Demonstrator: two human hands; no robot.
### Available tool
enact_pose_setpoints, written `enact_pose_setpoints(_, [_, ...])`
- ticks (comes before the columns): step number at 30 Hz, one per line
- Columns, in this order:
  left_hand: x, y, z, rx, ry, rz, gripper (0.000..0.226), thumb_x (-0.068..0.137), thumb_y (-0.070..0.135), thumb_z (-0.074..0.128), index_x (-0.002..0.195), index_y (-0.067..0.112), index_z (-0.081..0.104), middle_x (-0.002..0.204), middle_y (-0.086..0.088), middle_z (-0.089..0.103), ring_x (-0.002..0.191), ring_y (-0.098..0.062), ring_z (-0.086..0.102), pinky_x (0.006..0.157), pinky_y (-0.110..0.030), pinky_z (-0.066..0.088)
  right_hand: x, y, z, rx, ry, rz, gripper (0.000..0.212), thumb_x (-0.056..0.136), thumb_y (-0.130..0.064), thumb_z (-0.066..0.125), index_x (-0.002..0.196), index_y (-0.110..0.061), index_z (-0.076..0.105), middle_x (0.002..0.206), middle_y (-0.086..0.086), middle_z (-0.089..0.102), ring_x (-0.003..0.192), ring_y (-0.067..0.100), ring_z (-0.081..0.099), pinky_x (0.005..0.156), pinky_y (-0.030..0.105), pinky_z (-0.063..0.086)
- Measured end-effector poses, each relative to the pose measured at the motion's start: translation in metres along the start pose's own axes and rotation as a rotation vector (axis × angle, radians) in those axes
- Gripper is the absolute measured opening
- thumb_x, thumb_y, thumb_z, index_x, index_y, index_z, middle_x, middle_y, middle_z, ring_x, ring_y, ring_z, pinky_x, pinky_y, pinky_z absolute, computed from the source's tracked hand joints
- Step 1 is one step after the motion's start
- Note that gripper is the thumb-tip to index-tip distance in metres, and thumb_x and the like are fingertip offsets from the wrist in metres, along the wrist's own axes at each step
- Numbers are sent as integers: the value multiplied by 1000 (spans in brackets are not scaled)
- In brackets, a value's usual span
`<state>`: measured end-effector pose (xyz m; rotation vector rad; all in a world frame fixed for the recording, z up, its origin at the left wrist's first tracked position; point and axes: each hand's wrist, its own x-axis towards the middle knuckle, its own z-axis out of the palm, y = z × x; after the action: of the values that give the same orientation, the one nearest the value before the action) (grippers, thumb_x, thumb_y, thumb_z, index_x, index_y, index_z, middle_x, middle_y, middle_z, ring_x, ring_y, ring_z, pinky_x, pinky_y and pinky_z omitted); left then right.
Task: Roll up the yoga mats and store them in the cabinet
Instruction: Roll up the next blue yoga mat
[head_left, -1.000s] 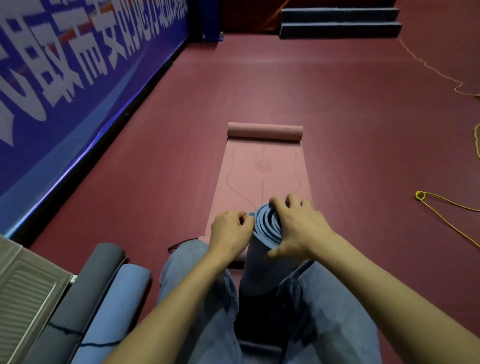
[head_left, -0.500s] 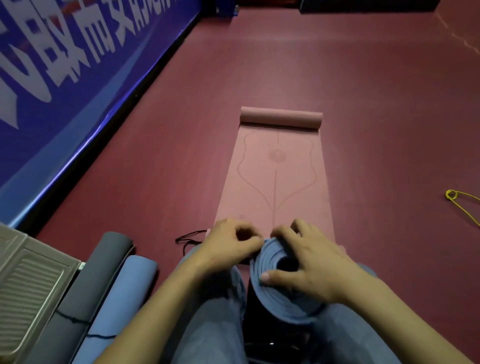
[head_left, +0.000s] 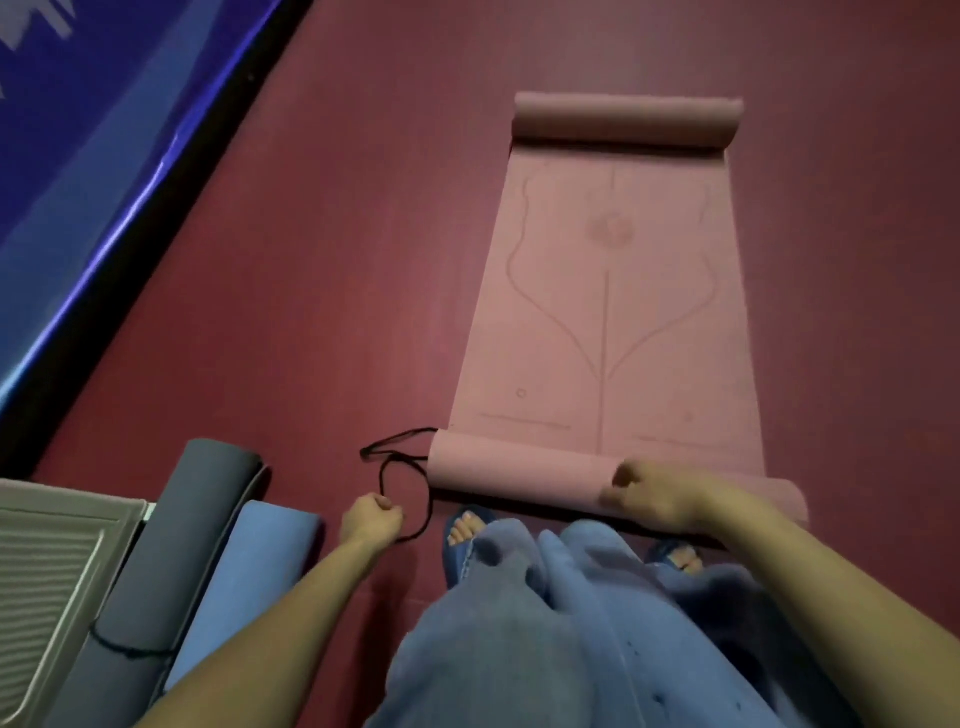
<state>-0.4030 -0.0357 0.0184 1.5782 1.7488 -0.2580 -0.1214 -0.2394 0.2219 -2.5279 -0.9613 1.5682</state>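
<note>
A pink yoga mat (head_left: 608, 312) lies flat on the dark red floor, with its far end (head_left: 623, 119) and its near end (head_left: 519, 467) each curled into a small roll. My right hand (head_left: 654, 493) rests as a closed fist on the near roll, right of its middle. My left hand (head_left: 371, 522) is on the floor left of the mat, shut on a thin black cord (head_left: 400, 452) that loops up to the roll's left end. The blue-grey rolled mat from earlier is out of sight.
A rolled dark grey mat (head_left: 192, 519), tied with a black cord, and a rolled light blue mat (head_left: 254, 571) lie side by side at the lower left, against a grey slatted cabinet panel (head_left: 52, 561). A blue banner wall (head_left: 78, 156) runs along the left. My jeans and sandalled feet fill the bottom centre.
Both hands have let go of the blue-grey roll, which has left the view. The left hand now holds the black cord and the right hand is on the pink mat. The view has tilted down.
</note>
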Motion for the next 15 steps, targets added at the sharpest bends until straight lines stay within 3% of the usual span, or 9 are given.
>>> enact_pose_setpoints(2, [27, -9, 25, 72, -9, -76, 29, 91, 24, 64, 113, 5, 68, 119, -20, 69, 114, -38, 63, 92, -37, 48, -2, -8, -4, -231, -127, -27, 46, 96, -58, 49, 120, -22, 63, 121, 1, 66, 105, 20, 61, 93, 34, 49])
enact_pose_setpoints(5, [62, -23, 62, 79, -14, -220, 56, 98, 27, 59, 141, -6, 45, 141, -27, 55, 130, -41, 54, 104, -40, 44, -7, -21, -9, -127, -91, -93, 48, 88, -74, 44, 108, -35, 61, 106, -11, 69, 96, 9, 62, 92, 33, 49])
enact_pose_setpoints(7, [78, -31, 83, 79, 8, -295, 68, 99, 32, 59, 148, -9, 33, 149, -29, 46, 136, -42, 48, 109, -42, 41, -4, -26, -8, -80, -24, -88, 51, 82, -79, 38, 108, -39, 57, 102, -13, 69, 94, 5, 61, 90, 31, 49])
enact_pose_setpoints(10, [92, -43, 103, 80, 68, -315, 69, 98, 32, 63, 146, -8, 33, 151, -30, 39, 136, -45, 46, 109, -45, 39, -1, -32, -1, -136, 41, -70, 57, 73, -83, 30, 104, -43, 56, 94, -14, 69, 90, 2, 60, 85, 31, 49])
enact_pose_setpoints(13, [94, -46, 104, 155, 74, -232, 43, 100, 26, 58, 128, -6, 54, 134, -29, 58, 126, -44, 55, 102, -45, 45, 0, -35, 5, -159, 43, -74, 57, 76, -82, 32, 99, -38, 58, 89, -12, 69, 85, 3, 60, 81, 31, 50])
enact_pose_setpoints(15, [84, -33, 94, 149, 116, -80, 27, 99, 21, 54, 111, -2, 61, 119, -28, 65, 115, -45, 60, 94, -44, 47, 4, -36, 5, -152, 69, -99, 50, 83, -75, 40, 99, -33, 60, 93, -10, 68, 87, 7, 60, 77, 28, 49])
